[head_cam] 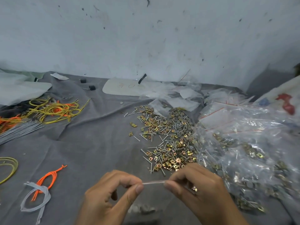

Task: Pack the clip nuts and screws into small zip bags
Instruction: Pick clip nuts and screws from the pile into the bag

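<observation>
The left hand (110, 195) and the right hand (203, 190) each pinch one end of a small zip bag (154, 182) by its top strip, thumb against forefinger; the strip is stretched taut between them, and the bag's body hangs below, blurred. Just beyond lies a loose pile of clip nuts and screws (167, 143) on the grey cloth (90, 143); filled bags (246, 151) are heaped to its right; yellow and orange cords (53, 109) lie well apart at the far left.

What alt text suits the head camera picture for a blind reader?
A left hand and a right hand pinch the top edge of a small zip bag at both ends, over a grey cloth. Behind lie a pile of screws and clip nuts, and filled bags at right.
</observation>
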{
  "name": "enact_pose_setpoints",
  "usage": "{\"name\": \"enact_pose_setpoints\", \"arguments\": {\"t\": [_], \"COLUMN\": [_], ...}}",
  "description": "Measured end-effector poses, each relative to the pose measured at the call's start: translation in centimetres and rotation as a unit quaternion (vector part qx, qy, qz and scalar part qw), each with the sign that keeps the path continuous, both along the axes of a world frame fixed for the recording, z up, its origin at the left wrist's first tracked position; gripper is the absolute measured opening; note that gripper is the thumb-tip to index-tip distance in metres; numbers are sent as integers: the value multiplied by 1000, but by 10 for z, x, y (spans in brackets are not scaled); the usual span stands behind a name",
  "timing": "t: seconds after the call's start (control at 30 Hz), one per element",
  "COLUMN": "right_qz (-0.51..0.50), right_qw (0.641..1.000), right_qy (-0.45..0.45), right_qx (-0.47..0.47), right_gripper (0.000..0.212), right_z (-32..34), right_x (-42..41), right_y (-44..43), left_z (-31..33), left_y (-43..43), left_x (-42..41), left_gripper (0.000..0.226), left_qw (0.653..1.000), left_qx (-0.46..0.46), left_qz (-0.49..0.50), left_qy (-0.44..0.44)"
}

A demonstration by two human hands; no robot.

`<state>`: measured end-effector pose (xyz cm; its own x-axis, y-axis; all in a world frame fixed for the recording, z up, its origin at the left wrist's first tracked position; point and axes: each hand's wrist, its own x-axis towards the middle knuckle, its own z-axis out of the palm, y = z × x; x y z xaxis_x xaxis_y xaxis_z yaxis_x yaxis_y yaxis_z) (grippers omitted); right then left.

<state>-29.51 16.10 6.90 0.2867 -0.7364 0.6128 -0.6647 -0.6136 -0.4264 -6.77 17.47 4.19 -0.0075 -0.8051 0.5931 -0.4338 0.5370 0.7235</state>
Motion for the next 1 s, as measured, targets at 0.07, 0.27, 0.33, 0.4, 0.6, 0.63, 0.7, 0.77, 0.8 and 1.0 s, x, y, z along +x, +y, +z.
{"name": "enact_pose_setpoints", "arguments": {"t": [0.07, 0.27, 0.33, 0.4, 0.6, 0.63, 0.7, 0.77, 0.8, 1.0], "right_qz": [-24, -77, -72, -57, -10, -8, -16, -28, -33, -74], "right_qw": [999, 995, 996, 997, 1000, 1000, 1000, 999, 998, 974], "right_qy": [-27, -55, -38, -12, 18, 23, 13, -19, -43, -168], "right_qx": [9, 14, 34, 41, -7, -8, 4, 22, 42, 136], "right_gripper": [35, 51, 42, 26, 8, 10, 20, 32, 37, 40], "right_z": [0, -6, -5, -4, -3, -2, 0, 3, 4, 24], "right_x": [-3, -17, -22, -27, -18, -16, -17, -20, -22, -41], "right_y": [2, 9, 10, 8, 3, 2, 1, 1, 2, 3], "left_z": [-3, -2, -3, -4, -3, -3, -1, 1, 3, 7], "left_y": [-4, -12, -16, -20, -21, -21, -22, -23, -24, -25], "left_x": [-4, -24, -29, -31, -37, -37, -35, -33, -35, -38], "left_gripper": [13, 21, 18, 17, 11, 12, 9, 7, 7, 22], "left_qw": [1000, 999, 996, 985, 984, 986, 987, 985, 984, 984], "left_qx": [5, 39, 65, 121, 128, 122, 118, 118, 118, 127], "left_qz": [2, -4, -24, -65, -92, -84, -71, -67, -69, -69], "left_qy": [3, 33, 60, 102, 81, 73, 85, 109, 117, 101]}}
